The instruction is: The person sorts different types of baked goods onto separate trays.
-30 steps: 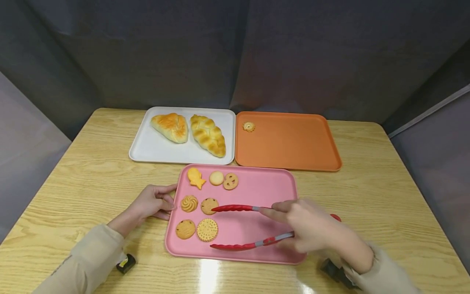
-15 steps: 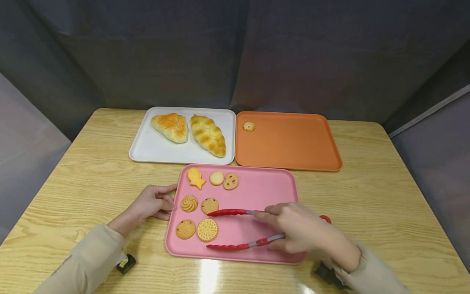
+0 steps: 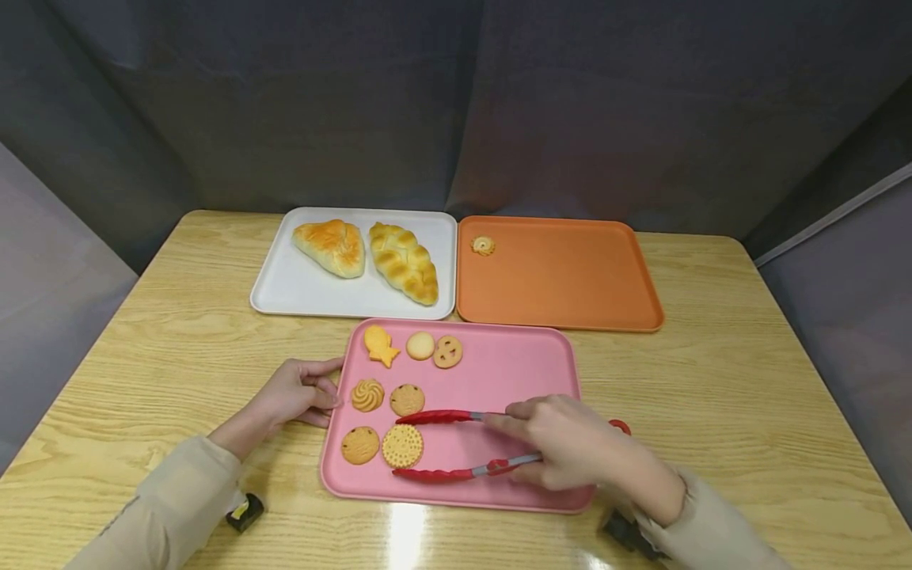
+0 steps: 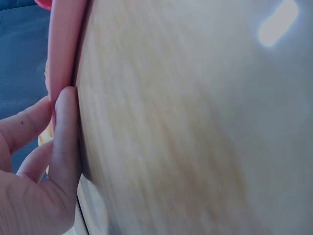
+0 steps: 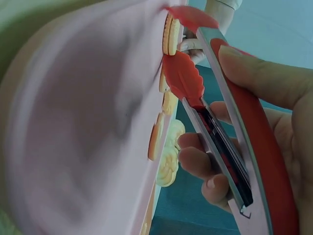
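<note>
My right hand (image 3: 563, 439) grips red-and-metal tongs (image 5: 244, 122), their arms spread apart. In the head view, the red tips lie either side of a round dotted biscuit (image 3: 402, 446) on the pink tray (image 3: 513, 372). The right wrist view shows that biscuit (image 5: 170, 34) standing out from the tray between the tips; whether they touch it I cannot tell. My left hand (image 3: 299, 393) pinches the tray's left rim between thumb and fingers, clearer in the left wrist view at the rim (image 4: 66, 49). Around the dotted biscuit lie a chocolate-chip cookie (image 3: 407, 400) and another cookie (image 3: 360, 445).
Further up the pink tray are a swirl cookie (image 3: 367, 395), a fish-shaped biscuit (image 3: 381, 346), a plain round biscuit (image 3: 420, 345) and a holed cookie (image 3: 448, 351). Behind stand a white tray (image 3: 299, 297) with two breads and an orange tray (image 3: 570, 277) with one small cookie (image 3: 482, 245).
My right hand and the tongs have moved left and slightly toward me, so the upper tip went from the chocolate-chip cookie to the dotted biscuit's far edge. The left hand stays put.
</note>
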A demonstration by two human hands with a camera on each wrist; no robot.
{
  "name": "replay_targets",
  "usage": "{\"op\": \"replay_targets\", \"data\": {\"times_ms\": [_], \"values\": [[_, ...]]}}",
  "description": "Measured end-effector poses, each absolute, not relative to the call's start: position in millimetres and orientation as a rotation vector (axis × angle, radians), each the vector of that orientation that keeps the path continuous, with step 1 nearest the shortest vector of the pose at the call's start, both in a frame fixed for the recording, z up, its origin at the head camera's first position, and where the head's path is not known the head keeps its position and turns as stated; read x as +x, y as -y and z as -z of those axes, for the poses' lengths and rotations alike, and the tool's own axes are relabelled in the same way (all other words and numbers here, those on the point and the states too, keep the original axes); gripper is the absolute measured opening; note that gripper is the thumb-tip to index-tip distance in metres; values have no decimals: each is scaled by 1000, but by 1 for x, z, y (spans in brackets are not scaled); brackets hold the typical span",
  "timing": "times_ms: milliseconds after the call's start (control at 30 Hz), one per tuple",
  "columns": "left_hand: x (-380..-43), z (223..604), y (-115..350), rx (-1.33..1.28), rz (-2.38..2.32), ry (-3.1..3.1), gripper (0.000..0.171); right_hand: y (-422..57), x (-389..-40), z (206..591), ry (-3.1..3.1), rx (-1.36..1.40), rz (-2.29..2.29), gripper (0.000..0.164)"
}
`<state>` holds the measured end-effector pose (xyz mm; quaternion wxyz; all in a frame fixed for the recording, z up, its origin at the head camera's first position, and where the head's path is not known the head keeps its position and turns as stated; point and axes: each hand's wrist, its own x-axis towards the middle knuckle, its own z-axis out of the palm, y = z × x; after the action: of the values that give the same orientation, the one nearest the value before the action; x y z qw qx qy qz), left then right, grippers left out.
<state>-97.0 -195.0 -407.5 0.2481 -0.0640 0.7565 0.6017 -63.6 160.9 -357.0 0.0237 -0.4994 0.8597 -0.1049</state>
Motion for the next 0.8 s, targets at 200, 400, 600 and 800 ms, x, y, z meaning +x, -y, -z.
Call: {"op": "replay_targets", "data": {"times_ms": [200, 400, 600, 800], "values": [[-97, 407, 195, -182, -1641, -2059, 63, -160, -64, 358, -2668, -1554, 333, 51], [-97, 407, 195, -182, -1638, -2062, 63, -161, -64, 359, -2669, -1568, 347, 51], [-97, 408, 195, -176, -1638, -2062, 63, -163, -63, 358, -2665, -1576, 388, 49], [-98, 409, 196, -174, -1638, -2059, 64, -166, -63, 355, -2673, -1586, 440, 49]]}}
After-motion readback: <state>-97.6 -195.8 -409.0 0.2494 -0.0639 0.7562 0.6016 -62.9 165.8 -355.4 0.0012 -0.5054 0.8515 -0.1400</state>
